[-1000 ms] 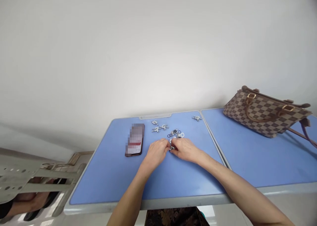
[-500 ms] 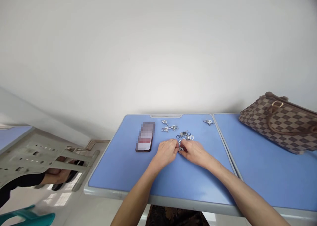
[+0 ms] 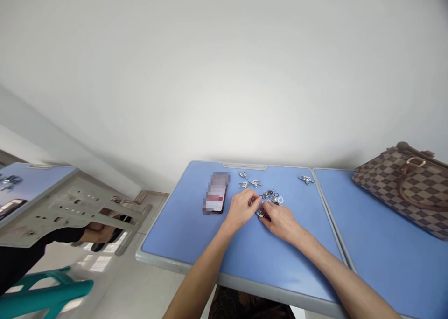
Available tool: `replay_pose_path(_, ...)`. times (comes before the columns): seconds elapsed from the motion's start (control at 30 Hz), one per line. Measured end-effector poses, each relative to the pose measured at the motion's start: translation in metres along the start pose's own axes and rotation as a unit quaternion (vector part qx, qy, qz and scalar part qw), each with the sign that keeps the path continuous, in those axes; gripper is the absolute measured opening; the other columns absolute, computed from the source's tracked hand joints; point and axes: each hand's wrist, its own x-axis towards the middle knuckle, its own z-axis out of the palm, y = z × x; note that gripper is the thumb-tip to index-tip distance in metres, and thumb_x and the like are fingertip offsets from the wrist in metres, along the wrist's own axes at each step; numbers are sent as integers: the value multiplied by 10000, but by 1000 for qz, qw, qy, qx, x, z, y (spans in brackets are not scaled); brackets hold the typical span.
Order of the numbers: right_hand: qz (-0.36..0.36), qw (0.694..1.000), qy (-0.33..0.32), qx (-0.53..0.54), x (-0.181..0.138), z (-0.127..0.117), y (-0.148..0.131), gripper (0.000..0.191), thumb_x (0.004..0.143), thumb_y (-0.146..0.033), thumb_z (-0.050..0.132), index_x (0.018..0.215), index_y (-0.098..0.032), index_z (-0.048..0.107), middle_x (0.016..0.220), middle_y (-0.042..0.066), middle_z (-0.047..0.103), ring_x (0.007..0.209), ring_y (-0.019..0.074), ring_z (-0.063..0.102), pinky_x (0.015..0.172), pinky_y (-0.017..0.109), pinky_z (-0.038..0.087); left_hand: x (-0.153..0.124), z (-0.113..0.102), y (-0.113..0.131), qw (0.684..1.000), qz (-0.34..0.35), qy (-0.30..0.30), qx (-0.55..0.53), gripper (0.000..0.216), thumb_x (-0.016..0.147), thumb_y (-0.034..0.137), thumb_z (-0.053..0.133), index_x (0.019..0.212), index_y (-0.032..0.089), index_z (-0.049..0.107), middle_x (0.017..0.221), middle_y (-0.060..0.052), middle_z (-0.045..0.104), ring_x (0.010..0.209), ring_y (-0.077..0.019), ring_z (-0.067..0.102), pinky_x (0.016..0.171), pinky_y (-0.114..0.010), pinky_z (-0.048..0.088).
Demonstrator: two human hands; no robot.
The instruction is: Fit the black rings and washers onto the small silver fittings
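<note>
Both hands meet over a blue table (image 3: 196, 244). My left hand (image 3: 242, 208) and my right hand (image 3: 280, 220) have their fingers pinched together on a small silver metal part (image 3: 260, 212) between them. Just beyond the fingertips lies a cluster of small metal rings and clasps (image 3: 272, 196). More silver clasps (image 3: 249, 183) lie further back, and a single clasp (image 3: 305, 179) sits near the table's far right edge.
A phone (image 3: 216, 195) lies flat left of the hands. A brown checkered handbag (image 3: 406, 188) rests on the adjoining blue table (image 3: 385, 244) at right. At left stand another table (image 3: 21, 188), a grey frame (image 3: 80, 207), a teal chair (image 3: 45, 295) and a person's dark-clothed leg (image 3: 21, 258).
The view has swung left, so the table and handbag sit further right in the picture. Both hands stay together on the small part near the pile.
</note>
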Motion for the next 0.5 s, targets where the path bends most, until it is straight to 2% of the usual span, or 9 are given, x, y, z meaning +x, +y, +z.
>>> replay_pose_path(0.33,13,999,11,35,5,7,-4,90,876,-249,522,947,-194,514,949,45,662,792,185,633,613,260,341,4,5,-17,993,-18,80,-88,218,879,301,502,719,174,580,686,-10,553,657,-131,482,629,-256,396)
replay_pose_path(0.5,24,998,12,54,7,8,-5,91,865,-250,537,935,-201,507,905,29,659,783,178,622,616,255,343,6,2,-20,989,-13,53,-138,170,866,275,514,759,169,592,717,-9,584,673,-129,511,637,-251,414)
